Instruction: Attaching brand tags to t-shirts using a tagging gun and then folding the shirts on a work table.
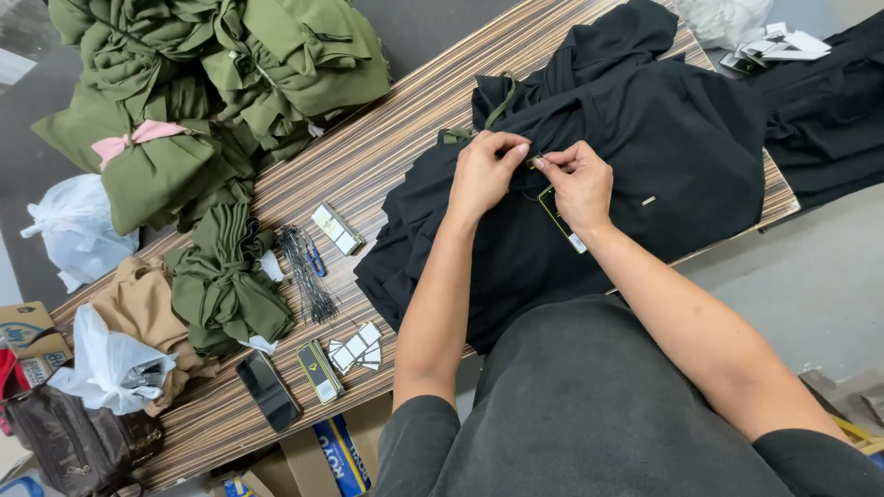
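Single head cam, looks steeply down, close over hands (532, 175) at striped table (387, 147), wearer's torso at bottom

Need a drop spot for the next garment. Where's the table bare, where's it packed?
Bare wood runs diagonally across the table between the olive garment pile and the black garment under both hands. Smaller patch near the front edge, right of the phone. Crowded: the strip from the tag stack past the black ties to the loose tags.
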